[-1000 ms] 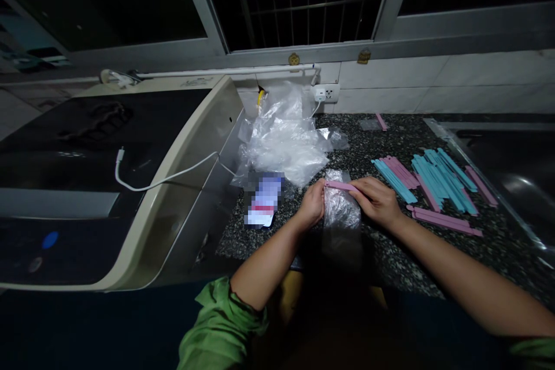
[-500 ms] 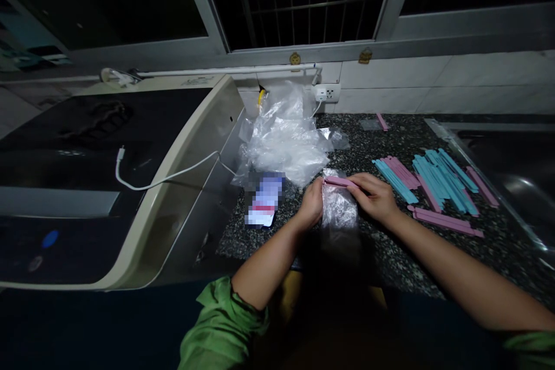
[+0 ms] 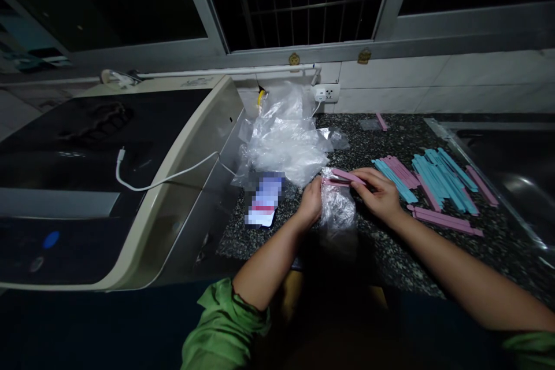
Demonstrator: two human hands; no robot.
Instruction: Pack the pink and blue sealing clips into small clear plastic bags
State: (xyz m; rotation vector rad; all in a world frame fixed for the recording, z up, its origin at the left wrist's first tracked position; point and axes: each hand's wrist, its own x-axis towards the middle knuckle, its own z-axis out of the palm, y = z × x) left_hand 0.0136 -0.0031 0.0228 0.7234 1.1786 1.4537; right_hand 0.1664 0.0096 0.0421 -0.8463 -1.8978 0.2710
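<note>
A pink bag clip [image 3: 348, 175] lies across the top of a clear plastic bag [image 3: 338, 217], its two bars spread apart in a narrow V toward the right. My left hand [image 3: 310, 203] is closed on the clip's left end and the edge of the bag. At the clip's right end, my right hand [image 3: 378, 195] pinches the bars between thumb and fingers. The bag hangs down toward me over the dark counter, and its lower part is in shadow.
Pink and blue bag clips [image 3: 442, 176] lie piled to the right, beside a sink [image 3: 515, 185]. A heap of clear plastic bags [image 3: 288, 141] sits behind my hands. A phone [image 3: 264, 199] lies left of them, near a large appliance [image 3: 173, 185] with a white cable [image 3: 182, 173].
The clip's bars were close together across the bag and are now parted at the right end. My right hand has shifted slightly right; the left has barely moved.
</note>
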